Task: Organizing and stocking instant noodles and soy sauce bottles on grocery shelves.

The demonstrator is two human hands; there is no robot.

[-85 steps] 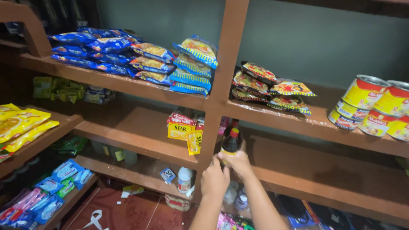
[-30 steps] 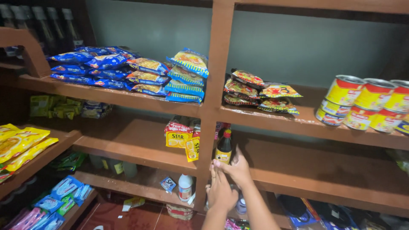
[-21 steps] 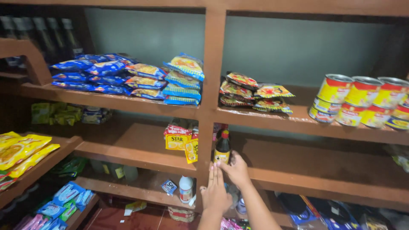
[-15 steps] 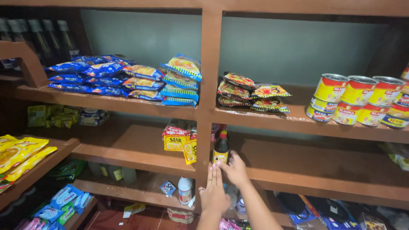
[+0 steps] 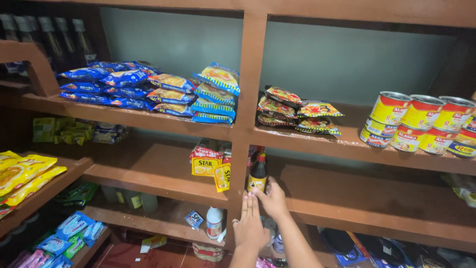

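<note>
1. The left hand [image 5: 249, 226] is raised flat with fingers straight and together; it grips nothing, and its fingertips lie against the front edge of the brown wooden shelf [image 5: 163, 183].
2. The right hand [image 5: 271, 197] reaches up just beside it, fingers loosely curled at the base of a small dark glass bottle with a red cap and yellow label [image 5: 258, 172]; it touches the bottle's foot without closing round it.
3. That bottle stands upright on the middle shelf, just right of the wooden upright post [image 5: 246, 99].
4. Left of the post hang yellow and red sachets [image 5: 205, 161].
5. Below stands a white plastic bottle with a red label [image 5: 214, 223].
6. On the shelf above lie stacked blue and yellow noodle packets [image 5: 148, 89] and, far right, red and yellow tins [image 5: 421, 121].
</note>
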